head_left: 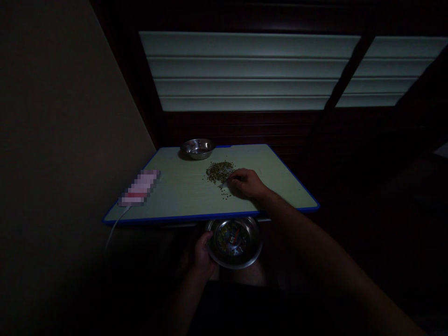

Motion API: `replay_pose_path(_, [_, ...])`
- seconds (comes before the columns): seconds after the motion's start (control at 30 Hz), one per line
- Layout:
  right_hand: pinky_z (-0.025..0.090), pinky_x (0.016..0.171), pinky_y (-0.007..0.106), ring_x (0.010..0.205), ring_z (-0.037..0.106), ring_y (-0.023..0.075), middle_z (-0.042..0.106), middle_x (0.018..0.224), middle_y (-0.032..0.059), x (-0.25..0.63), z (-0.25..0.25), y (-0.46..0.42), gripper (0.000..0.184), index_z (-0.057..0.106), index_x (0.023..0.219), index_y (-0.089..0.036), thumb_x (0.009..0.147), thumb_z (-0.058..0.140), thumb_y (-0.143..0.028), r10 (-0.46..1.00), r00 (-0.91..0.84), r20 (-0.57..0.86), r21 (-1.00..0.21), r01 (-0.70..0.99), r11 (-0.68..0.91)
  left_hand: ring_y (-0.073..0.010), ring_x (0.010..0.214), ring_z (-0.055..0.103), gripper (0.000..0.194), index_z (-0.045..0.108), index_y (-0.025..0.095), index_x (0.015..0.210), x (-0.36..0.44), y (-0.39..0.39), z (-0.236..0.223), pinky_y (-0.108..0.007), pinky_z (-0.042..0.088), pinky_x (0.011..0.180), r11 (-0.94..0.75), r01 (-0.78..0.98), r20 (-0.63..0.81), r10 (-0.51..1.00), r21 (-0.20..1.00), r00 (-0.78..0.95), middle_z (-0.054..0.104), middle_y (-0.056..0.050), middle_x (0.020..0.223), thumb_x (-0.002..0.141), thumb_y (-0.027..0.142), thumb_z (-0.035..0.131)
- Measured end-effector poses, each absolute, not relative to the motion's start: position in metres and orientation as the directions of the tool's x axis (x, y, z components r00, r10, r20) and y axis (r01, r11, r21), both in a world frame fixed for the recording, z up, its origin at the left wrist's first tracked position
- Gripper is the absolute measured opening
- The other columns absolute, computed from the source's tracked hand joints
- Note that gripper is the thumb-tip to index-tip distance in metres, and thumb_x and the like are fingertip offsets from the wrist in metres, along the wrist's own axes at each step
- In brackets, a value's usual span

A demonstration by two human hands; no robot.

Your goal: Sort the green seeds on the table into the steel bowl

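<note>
My left hand [204, 254] grips the left rim of a shiny metal bowl [257, 247], thumb over the edge. This bowl is just below the table's front edge, above my lap, with small bits and a reddish piece inside. On the small pale table lies a loose pile of small greenish-brown grains or beans [217, 171]. Against the pile's right front side is my right hand [248, 183], its fingers pinched together. A small pale bit shows by the fingertips, too dim to name. A few grains are scattered in front of the pile.
A second metal bowl [198, 149] stands at the table's back left. At the left edge lies a blurred-out phone-like object [140, 187] with a white cable [117, 221] hanging down. The pale table [182, 198] has a blue rim. Wall and dark slatted panels stand behind.
</note>
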State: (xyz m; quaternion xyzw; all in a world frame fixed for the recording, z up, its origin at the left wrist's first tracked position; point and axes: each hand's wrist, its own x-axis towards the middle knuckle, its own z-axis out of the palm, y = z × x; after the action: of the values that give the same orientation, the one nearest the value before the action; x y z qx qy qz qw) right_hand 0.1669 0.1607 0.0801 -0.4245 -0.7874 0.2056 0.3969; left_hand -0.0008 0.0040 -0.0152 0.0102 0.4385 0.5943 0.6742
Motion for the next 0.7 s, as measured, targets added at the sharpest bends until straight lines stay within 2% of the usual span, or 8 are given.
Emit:
replay_pose_path(0.47, [0.05,0.082,0.031,0.083,0.065,0.0172,0.075,0.086,0.0033,0.1671,0.0777,0.1624,0.018,0.077,0.084,-0.02,0.074,0.064,-0.013,0.831,-0.334,0.445,-0.664,0.5,0.556,-0.0205,0.062,0.068,0.009,0.072,0.014,0.067,-0.0006,0.0039,-0.0154,-0.03,0.055,0.06,0.285,-0.8,-0.586,0.804,0.528,-0.1,0.074,-0.008,0.065,0.067,0.021,0.066])
replay_pose_path(0.7, [0.049,0.081,0.031,0.082,0.065,0.0165,0.074,0.084,0.0035,0.1675,0.0793,0.1613,0.017,0.077,0.083,-0.019,0.074,0.063,-0.013,0.825,-0.342,0.449,-0.671,0.48,0.564,-0.0224,0.064,0.068,0.01,0.071,0.014,0.07,-0.0013,0.0035,-0.0171,-0.032,0.054,0.062,0.28,-0.799,-0.56,0.824,0.532,-0.084,0.074,-0.007,0.067,0.066,0.023,0.068])
